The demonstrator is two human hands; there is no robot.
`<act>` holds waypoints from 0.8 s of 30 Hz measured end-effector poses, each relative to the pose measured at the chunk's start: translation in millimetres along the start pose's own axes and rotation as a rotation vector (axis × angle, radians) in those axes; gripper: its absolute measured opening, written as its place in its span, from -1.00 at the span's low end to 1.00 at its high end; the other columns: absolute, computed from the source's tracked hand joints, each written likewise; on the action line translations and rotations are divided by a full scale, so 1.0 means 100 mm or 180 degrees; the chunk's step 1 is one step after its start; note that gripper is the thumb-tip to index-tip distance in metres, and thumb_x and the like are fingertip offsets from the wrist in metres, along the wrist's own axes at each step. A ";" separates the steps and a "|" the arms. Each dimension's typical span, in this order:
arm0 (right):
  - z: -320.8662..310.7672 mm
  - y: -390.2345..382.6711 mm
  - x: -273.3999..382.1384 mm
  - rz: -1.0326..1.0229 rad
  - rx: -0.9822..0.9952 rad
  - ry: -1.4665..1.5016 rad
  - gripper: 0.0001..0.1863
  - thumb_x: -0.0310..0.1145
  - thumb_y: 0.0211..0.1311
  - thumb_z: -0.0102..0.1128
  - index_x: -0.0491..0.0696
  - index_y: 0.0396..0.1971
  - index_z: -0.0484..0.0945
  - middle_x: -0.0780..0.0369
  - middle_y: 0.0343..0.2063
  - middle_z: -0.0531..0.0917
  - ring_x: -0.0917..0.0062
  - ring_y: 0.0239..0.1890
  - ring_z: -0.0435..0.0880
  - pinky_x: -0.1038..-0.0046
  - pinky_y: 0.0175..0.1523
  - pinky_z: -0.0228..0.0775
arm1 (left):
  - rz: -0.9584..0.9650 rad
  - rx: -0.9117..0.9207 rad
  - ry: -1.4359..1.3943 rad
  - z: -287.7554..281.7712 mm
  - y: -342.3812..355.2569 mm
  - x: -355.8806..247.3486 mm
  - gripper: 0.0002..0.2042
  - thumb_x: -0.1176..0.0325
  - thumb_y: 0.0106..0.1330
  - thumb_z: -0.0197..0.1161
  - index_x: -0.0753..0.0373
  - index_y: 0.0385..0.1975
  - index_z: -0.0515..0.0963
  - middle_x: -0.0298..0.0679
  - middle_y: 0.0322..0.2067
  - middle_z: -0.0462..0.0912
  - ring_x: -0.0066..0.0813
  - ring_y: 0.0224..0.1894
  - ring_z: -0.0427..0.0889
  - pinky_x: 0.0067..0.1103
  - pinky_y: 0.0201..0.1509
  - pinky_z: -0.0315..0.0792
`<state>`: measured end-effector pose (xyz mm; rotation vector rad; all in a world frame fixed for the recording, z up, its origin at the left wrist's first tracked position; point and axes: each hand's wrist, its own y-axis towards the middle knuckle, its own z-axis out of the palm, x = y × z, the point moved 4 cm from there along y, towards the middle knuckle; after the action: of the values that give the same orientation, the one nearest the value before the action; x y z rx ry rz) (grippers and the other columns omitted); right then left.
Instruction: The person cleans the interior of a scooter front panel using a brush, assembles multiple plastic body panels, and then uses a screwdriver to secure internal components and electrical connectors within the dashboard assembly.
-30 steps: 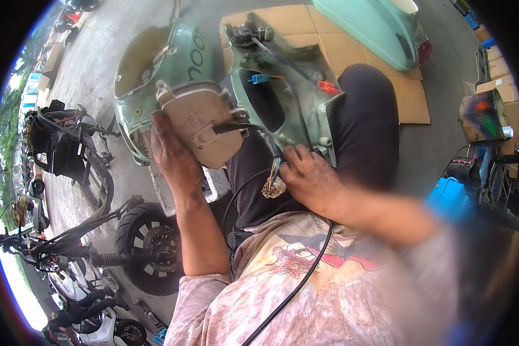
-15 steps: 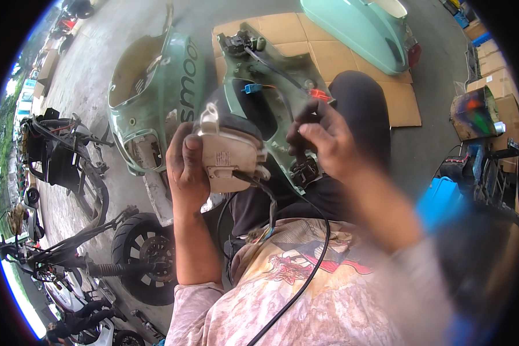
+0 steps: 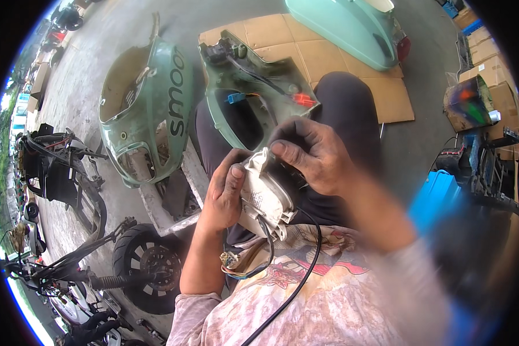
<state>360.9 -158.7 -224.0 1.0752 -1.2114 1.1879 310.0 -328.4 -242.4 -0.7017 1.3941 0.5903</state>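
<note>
A white-backed plastic housing [image 3: 265, 193], which looks like a scooter's instrument cluster, stands tilted over my lap. My left hand [image 3: 226, 187] grips its left side, thumb on the pale back. My right hand [image 3: 312, 151] is closed at its upper right, thumb by the mounting tab; what the fingertips pinch, if anything, is hidden. Wires run from the housing's lower end to a pale multi-pin connector [image 3: 230, 260], hanging beside my left forearm. Just beyond, a green body panel [image 3: 216, 109] lies across my legs, bearing a blue connector [image 3: 235, 98] and a red connector [image 3: 304, 100].
A larger green scooter shell [image 3: 179, 109] stands to the left, near a wheel [image 3: 150, 265] and a stripped frame [image 3: 86, 190]. Ahead, another green cover [image 3: 346, 32] rests on flattened cardboard [image 3: 386, 95]. A blue box [image 3: 435, 199] is at right. A black cable [image 3: 297, 288] crosses my shirt.
The housing has shifted right and turned more upright in my left hand. My right hand has come down from near the red connector to the housing's upper edge. The dangling connector has swung left.
</note>
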 end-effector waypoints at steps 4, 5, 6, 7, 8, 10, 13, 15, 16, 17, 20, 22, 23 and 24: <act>0.01 -0.10 -0.08 -0.0008 -0.0159 -0.0571 -0.68 -0.12 0.25 0.19 -0.11 -0.30 0.55 0.26 -0.43 0.62 0.62 -0.34 0.57 0.55 -0.19 0.40 | 0.0363 -0.0173 0.0523 0.10 -0.05 0.03 -0.57 0.05 0.43 -0.08 0.38 -0.12 0.40 -0.11 -0.31 0.54 -0.41 -0.24 0.50 -0.57 -0.11 0.36; 0.03 -0.12 -0.10 0.0007 -0.0173 -0.0727 -0.64 -0.06 0.24 0.20 -0.10 -0.31 0.56 0.21 -0.43 0.64 0.58 -0.34 0.61 0.52 -0.19 0.42 | 0.0498 -0.0232 0.0660 0.12 -0.07 0.03 -0.60 0.07 0.43 -0.06 0.37 -0.12 0.40 -0.10 -0.29 0.54 -0.39 -0.23 0.51 -0.55 -0.11 0.36; 0.04 -0.15 -0.14 0.0040 -0.0234 -0.0639 -0.64 -0.07 0.24 0.20 -0.11 -0.32 0.56 0.21 -0.43 0.64 0.57 -0.35 0.61 0.52 -0.20 0.42 | 0.0632 -0.0292 0.0797 0.13 -0.08 0.04 -0.62 0.10 0.43 -0.04 0.37 -0.11 0.39 -0.09 -0.27 0.53 -0.37 -0.23 0.51 -0.54 -0.11 0.37; 0.04 -0.20 -0.21 0.0074 -0.0294 -0.0552 -0.64 -0.07 0.23 0.21 -0.11 -0.32 0.56 0.21 -0.44 0.64 0.56 -0.35 0.61 0.52 -0.21 0.42 | 0.0827 -0.0308 0.0836 0.13 -0.09 0.04 -0.72 0.26 0.36 0.07 0.35 -0.11 0.40 -0.06 -0.23 0.50 -0.29 -0.21 0.52 -0.51 -0.11 0.39; 0.04 -0.23 -0.26 0.0107 -0.0353 -0.0467 -0.64 -0.07 0.23 0.21 -0.11 -0.32 0.56 0.20 -0.44 0.64 0.54 -0.35 0.62 0.52 -0.22 0.42 | 0.1120 -0.0357 0.1016 0.14 -0.09 0.03 -0.74 0.31 0.32 0.11 0.35 -0.11 0.40 -0.05 -0.22 0.49 -0.27 -0.21 0.52 -0.50 -0.10 0.40; 0.04 -0.27 -0.25 -0.0217 -0.0423 -0.0630 -0.69 -0.13 0.23 0.22 -0.11 -0.34 0.57 0.23 -0.45 0.61 0.54 -0.39 0.60 0.52 -0.27 0.41 | 0.1705 -0.0453 0.1381 0.16 -0.07 -0.01 -0.74 0.41 0.24 0.17 0.34 -0.11 0.41 -0.04 -0.22 0.48 -0.23 -0.20 0.52 -0.49 -0.10 0.40; 0.06 -0.31 -0.22 -0.0504 -0.0492 -0.0745 -0.75 -0.19 0.23 0.22 -0.10 -0.34 0.58 0.24 -0.45 0.59 0.55 -0.40 0.59 0.53 -0.28 0.40 | 0.1816 -0.0481 0.1613 0.18 -0.07 -0.09 -0.76 0.53 0.08 0.27 0.33 -0.23 0.49 -0.04 -0.25 0.49 -0.21 -0.22 0.52 -0.48 -0.17 0.45; 0.07 -0.32 -0.23 -0.0596 -0.0560 -0.0733 -0.78 -0.23 0.24 0.22 -0.10 -0.33 0.59 0.24 -0.46 0.57 0.56 -0.40 0.58 0.53 -0.28 0.40 | 0.1856 -0.0513 0.1768 0.19 -0.07 -0.16 -0.79 0.57 0.03 0.32 0.31 -0.30 0.53 -0.06 -0.27 0.50 -0.22 -0.25 0.53 -0.48 -0.23 0.47; 0.07 -0.32 -0.24 -0.0481 -0.0598 -0.0663 -0.79 -0.25 0.23 0.23 -0.10 -0.33 0.59 0.23 -0.45 0.58 0.56 -0.40 0.58 0.53 -0.27 0.40 | 0.1848 -0.0522 0.1833 0.19 -0.06 -0.19 -0.78 0.58 0.02 0.32 0.30 -0.30 0.53 -0.07 -0.28 0.50 -0.22 -0.26 0.53 -0.47 -0.23 0.46; 0.08 -0.32 -0.26 -0.0360 -0.0636 -0.0591 -0.80 -0.26 0.23 0.23 -0.10 -0.33 0.59 0.23 -0.44 0.58 0.56 -0.39 0.58 0.54 -0.27 0.40 | 0.1836 -0.0531 0.1897 0.19 -0.05 -0.21 -0.78 0.59 0.02 0.32 0.30 -0.30 0.53 -0.08 -0.29 0.51 -0.22 -0.28 0.53 -0.47 -0.24 0.46; 0.11 -0.34 -0.26 -0.0112 -0.0751 -0.0371 -0.81 -0.28 0.24 0.22 -0.11 -0.32 0.59 0.26 -0.42 0.60 0.59 -0.37 0.58 0.54 -0.24 0.40 | 0.1752 -0.0588 0.1997 0.20 -0.04 -0.27 -0.77 0.62 0.01 0.33 0.29 -0.30 0.54 -0.12 -0.33 0.52 -0.22 -0.31 0.54 -0.46 -0.25 0.46; 0.16 -0.35 -0.27 0.0106 -0.0831 0.0041 -0.81 -0.28 0.26 0.20 -0.12 -0.32 0.59 0.28 -0.40 0.61 0.62 -0.35 0.57 0.55 -0.20 0.41 | 0.1719 -0.0664 0.2100 0.19 -0.04 -0.30 -0.77 0.63 0.01 0.32 0.30 -0.30 0.54 -0.14 -0.35 0.54 -0.22 -0.32 0.54 -0.46 -0.25 0.46; 0.20 -0.37 -0.29 0.0263 -0.0874 0.0377 -0.80 -0.28 0.28 0.19 -0.13 -0.32 0.59 0.30 -0.39 0.62 0.63 -0.33 0.57 0.55 -0.18 0.41 | 0.1721 -0.0712 0.2182 0.19 -0.05 -0.31 -0.77 0.63 0.02 0.32 0.30 -0.30 0.54 -0.14 -0.36 0.54 -0.22 -0.31 0.55 -0.45 -0.25 0.46; 0.24 -0.38 -0.31 0.0421 -0.0913 0.0713 -0.79 -0.28 0.29 0.17 -0.13 -0.32 0.59 0.31 -0.38 0.62 0.64 -0.31 0.56 0.55 -0.16 0.41 | 0.1722 -0.0761 0.2265 0.19 -0.06 -0.32 -0.78 0.62 0.02 0.32 0.30 -0.30 0.54 -0.15 -0.36 0.54 -0.22 -0.31 0.55 -0.45 -0.25 0.46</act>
<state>397.0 -188.2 -252.5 0.6401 -1.2452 1.1585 323.7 -317.0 -209.6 -0.7616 2.2352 1.0011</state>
